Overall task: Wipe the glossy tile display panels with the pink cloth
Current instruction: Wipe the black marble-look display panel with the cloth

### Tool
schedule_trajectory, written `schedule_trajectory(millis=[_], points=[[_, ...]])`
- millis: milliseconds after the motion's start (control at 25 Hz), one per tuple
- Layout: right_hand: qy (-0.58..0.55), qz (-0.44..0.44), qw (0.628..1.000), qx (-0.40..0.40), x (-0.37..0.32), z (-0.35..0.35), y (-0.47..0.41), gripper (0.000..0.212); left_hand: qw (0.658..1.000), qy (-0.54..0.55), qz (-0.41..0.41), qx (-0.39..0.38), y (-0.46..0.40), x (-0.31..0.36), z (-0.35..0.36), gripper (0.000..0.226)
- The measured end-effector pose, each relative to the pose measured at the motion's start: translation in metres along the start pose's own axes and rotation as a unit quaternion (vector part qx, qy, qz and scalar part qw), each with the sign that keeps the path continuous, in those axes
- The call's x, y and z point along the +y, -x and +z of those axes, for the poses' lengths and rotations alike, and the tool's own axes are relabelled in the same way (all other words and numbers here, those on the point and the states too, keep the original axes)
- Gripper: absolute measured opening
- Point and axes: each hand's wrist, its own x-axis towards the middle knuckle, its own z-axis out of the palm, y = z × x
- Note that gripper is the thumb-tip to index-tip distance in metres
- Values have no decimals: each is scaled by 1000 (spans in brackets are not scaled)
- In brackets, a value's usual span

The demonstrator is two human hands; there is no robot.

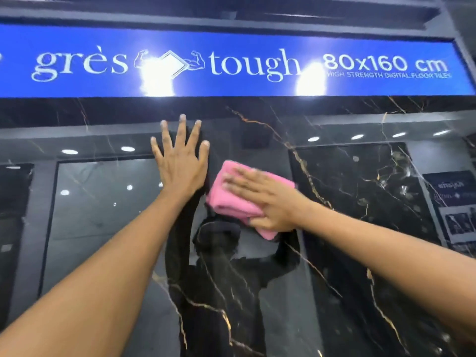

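Observation:
A glossy black tile panel (347, 228) with gold veins fills the view and mirrors the room. My left hand (180, 163) lies flat on its upper part, fingers spread and pointing up. Just to the right, my right hand (268, 199) presses a folded pink cloth (229, 199) against the panel with straight fingers that point left. The hand is blurred by motion. Part of the cloth is hidden under the palm, and a corner sticks out below it.
A blue sign (231, 65) reading "grès tough 80x160 cm" runs along the top above the panel. A poster (453, 210) shows at the right edge. Ceiling lights and other panels are reflected in the glossy surface.

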Motion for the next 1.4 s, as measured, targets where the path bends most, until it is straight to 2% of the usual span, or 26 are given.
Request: schedule_trajectory(millis=[40,80,160,200,240,280,360,400,440,480,520,560,600,640,680,760,800,840,920,1040,1080,1120,1160,1240,1320,1400], points=[[13,60,998,28,35,-2,2,79,1000,-19,7,-11,-3,-4,6,54],[-5,201,978,51,67,-7,2,80,999,-36,14,-11,-3,-7,12,55],[-47,536,836,108,117,-26,2,76,999,-45,23,16,3,-10,20,55],[-50,642,758,104,120,-31,-7,71,998,-43,23,28,5,-9,22,55],[-50,683,721,105,107,-33,-22,67,998,-42,21,34,5,-8,22,55],[-60,640,757,117,92,-31,-40,67,998,-43,20,36,4,-8,22,55],[-74,337,938,43,57,-11,-51,79,998,-49,23,37,3,-10,23,56],[-47,213,976,-3,61,-7,-49,85,998,-53,25,40,3,-11,23,56],[-40,172,984,-15,78,-19,-43,88,997,-53,28,42,4,-11,24,55],[-48,242,969,13,101,-27,-37,87,997,-52,28,42,3,-11,24,55],[-69,386,917,75,127,-33,-31,83,997,-53,25,41,4,-11,24,57],[-81,542,827,124,145,-39,-25,76,997,-56,22,39,5,-11,24,60],[-71,647,746,136,148,-42,-26,71,997,-60,20,38,5,-11,24,60],[-55,686,712,139,137,-41,-40,69,997,-61,20,38,5,-10,24,59],[-57,655,738,150,123,-38,-62,70,997,-60,22,38,4,-9,24,58],[-57,444,888,104,84,-28,-101,76,998,-56,23,36,4,-9,23,57],[-57,338,938,49,73,-23,-110,79,998,-53,22,35,4,-10,22,56],[-55,278,959,8,80,-27,-108,80,998,-51,21,35,4,-10,23,56],[-65,333,940,26,122,-36,-75,84,998,-51,21,37,4,-10,22,57],[-69,598,786,138,163,-45,1,73,998,-53,16,38,7,-10,22,60],[-47,631,760,148,152,-40,13,72,998,-50,18,34,5,-9,22,57],[-43,620,766,166,130,-34,16,72,998,-46,20,30,5,-8,21,56],[-65,552,811,183,102,-25,14,72,999,-42,20,27,5,-7,20,55],[-73,271,953,113,49,-6,31,76,999,-40,6,20,7,-5,17,55],[0,89,994,56,57,-1,68,78,999,-19,-36,26,9,3,14,54],[8,243,963,114,109,-3,103,75,997,36,-51,49,8,32,13,54]])
